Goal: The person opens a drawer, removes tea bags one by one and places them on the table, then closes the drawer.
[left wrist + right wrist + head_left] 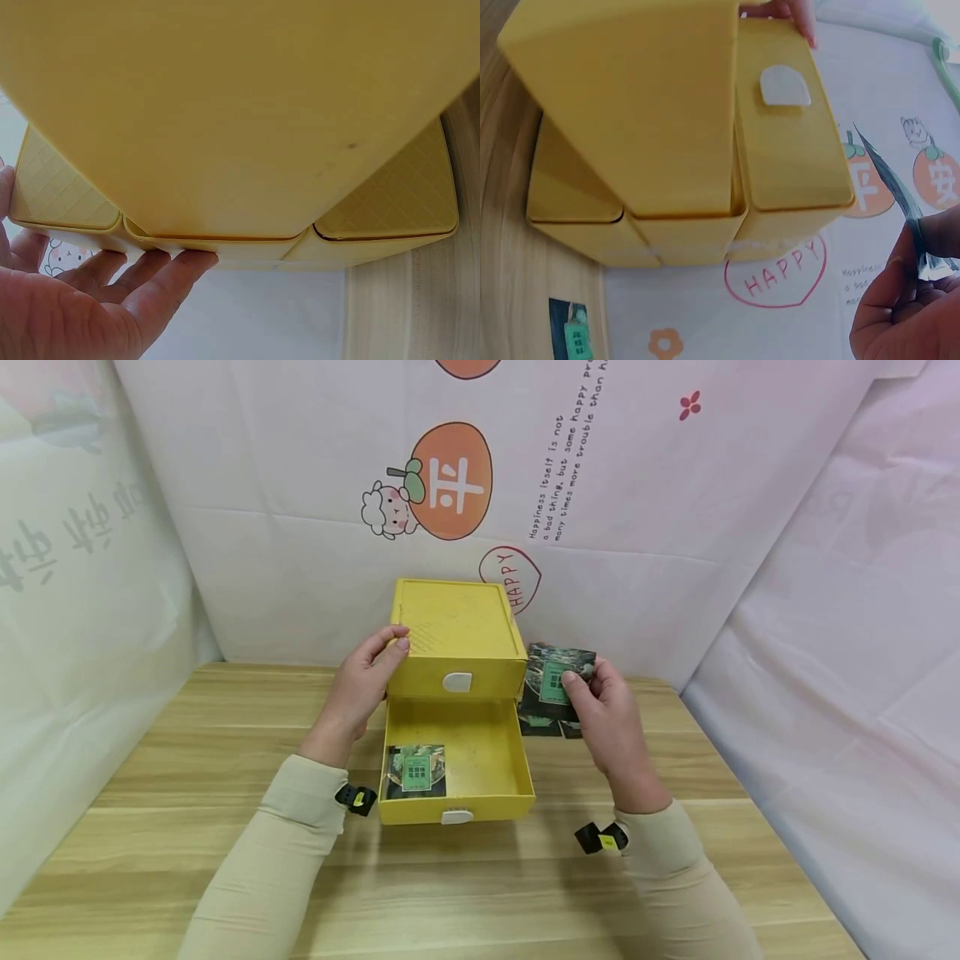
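Observation:
A yellow drawer unit (457, 618) stands near the back of the table, its middle drawer (491, 752) pulled out. One dark tea sachet (415, 771) with a green label lies in that drawer's front left corner. At the unit's upper left edge rests my left hand (365, 677); in the left wrist view its fingers (169, 289) lie against the side wall. To the right of the unit, my right hand (615, 718) pinches dark sachets (553, 681) with a green label between thumb and fingers; how many cannot be told. Behind them, more sachets (538, 727) lie partly hidden on the table.
The wooden table (225, 852) meets a printed white cloth (300, 527) behind the unit, with more cloth at both sides. White tab handles (457, 682) mark the drawer fronts. The open drawer juts toward the front edge between both forearms.

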### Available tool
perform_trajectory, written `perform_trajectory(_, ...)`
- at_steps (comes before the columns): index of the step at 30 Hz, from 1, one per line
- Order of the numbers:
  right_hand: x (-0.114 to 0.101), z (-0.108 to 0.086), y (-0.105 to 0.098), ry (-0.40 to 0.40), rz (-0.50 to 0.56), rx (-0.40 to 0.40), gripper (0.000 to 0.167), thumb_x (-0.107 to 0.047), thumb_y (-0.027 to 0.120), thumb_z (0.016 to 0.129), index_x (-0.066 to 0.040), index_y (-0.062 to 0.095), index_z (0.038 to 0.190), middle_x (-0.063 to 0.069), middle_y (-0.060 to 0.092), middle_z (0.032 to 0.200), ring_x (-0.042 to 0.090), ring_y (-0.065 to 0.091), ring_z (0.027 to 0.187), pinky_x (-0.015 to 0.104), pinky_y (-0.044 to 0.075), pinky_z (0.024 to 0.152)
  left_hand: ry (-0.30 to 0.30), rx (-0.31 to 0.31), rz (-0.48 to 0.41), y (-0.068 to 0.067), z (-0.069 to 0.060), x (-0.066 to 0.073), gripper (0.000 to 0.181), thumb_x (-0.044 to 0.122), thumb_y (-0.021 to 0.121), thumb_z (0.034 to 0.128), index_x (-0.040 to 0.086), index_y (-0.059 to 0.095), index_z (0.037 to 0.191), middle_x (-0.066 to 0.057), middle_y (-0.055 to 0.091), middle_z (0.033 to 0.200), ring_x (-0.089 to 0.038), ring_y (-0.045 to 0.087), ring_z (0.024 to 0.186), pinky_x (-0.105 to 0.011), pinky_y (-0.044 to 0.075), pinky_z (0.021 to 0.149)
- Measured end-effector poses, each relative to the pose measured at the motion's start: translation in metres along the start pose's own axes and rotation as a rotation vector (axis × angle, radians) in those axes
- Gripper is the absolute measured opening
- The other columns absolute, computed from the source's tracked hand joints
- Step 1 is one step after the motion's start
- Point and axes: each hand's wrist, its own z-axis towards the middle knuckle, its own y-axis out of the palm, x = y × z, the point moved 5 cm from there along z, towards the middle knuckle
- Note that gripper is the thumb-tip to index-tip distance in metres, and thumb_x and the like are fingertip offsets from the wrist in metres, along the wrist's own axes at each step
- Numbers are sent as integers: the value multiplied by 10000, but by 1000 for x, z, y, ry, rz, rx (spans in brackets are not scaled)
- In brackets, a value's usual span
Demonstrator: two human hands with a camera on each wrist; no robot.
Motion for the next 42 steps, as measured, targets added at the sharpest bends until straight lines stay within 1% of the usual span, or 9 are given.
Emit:
perform_trajectory(8, 17, 6, -8, 41, -2, 31, 360, -300, 549, 1093, 2, 540, 1289, 166, 661, 1126, 125, 704, 917, 259, 606, 745, -11, 6, -1, -1, -1, 1, 539, 601, 537, 1036, 290, 563, 1476, -11, 558, 1447, -217, 493, 1019, -370, 399, 730)
perform_trajectory(12, 26, 9, -10, 74, -55, 26, 361, -301, 540, 1096, 13, 545, 1273, 165, 650, 1108, 134, 686, 909, 249, 597, 737, -13, 9, 3, -2, 0, 1, 536, 594, 535, 1040, 288, 561, 1480, -15, 558, 1446, -229, 475, 964, -373, 395, 731)
perform_trajectory(15, 35, 11, -11, 109, -120, 15, 364, -309, 532, 1100, 17, 545, 1261, 148, 626, 1074, 151, 642, 884, 252, 574, 716, -7, 7, 7, -2, 0, 2, 542, 584, 532, 1045, 276, 553, 1491, -27, 547, 1468, -234, 481, 1002, -397, 404, 747)
perform_trajectory(20, 51, 17, -11, 149, -205, -25, 332, -274, 529, 1102, 36, 556, 1218, 126, 575, 997, 177, 554, 809, 315, 541, 675, -5, 14, 3, -2, -1, 2, 551, 598, 538, 1037, 282, 555, 1487, -14, 548, 1476, -239, 497, 1099, -418, 423, 777)
perform_trajectory(27, 71, 20, -8, 184, -318, -85, 219, -195, 540, 1082, 22, 565, 1072, 71, 505, 856, 190, 474, 714, 316, 445, 607, -1, 12, 18, -1, -1, 2, 559, 596, 531, 1040, 272, 546, 1496, -21, 531, 1508, -251, 492, 1157, -421, 435, 804)
perform_trajectory(36, 100, 19, -1, 245, -390, -176, 203, -164, 535, 1077, 34, 570, 1109, 105, 549, 929, 195, 519, 781, 322, 474, 665, -14, 1, 11, 0, -1, 3, 538, 577, 537, 1045, 285, 549, 1497, -16, 538, 1492, -249, 483, 1099, -426, 410, 778)
perform_trajectory(39, 107, 19, 1, 275, -453, -222, 383, -178, 524, 1079, 100, 532, 1342, 275, 606, 1208, 350, 624, 1048, 451, 557, 871, -21, -4, 2, 1, -2, 3, 532, 566, 540, 1048, 291, 545, 1504, -4, 527, 1510, -253, 477, 1132, -435, 408, 797)
perform_trajectory(40, 109, 18, 2, 282, -478, -241, 453, -187, 519, 1080, 117, 489, 1416, 322, 573, 1325, 408, 605, 1171, 503, 542, 956, -21, -4, 1, 1, -2, 3, 533, 564, 541, 1049, 288, 545, 1504, -4, 523, 1519, -253, 477, 1151, -436, 413, 809)
perform_trajectory(42, 112, 18, 3, 299, -525, -267, 587, -211, 514, 1084, 132, 363, 1535, 359, 415, 1541, 482, 450, 1404, 588, 434, 1113, -20, -3, -1, 0, -2, 4, 534, 566, 543, 1047, 288, 547, 1502, -2, 521, 1523, -249, 476, 1170, -437, 415, 818)
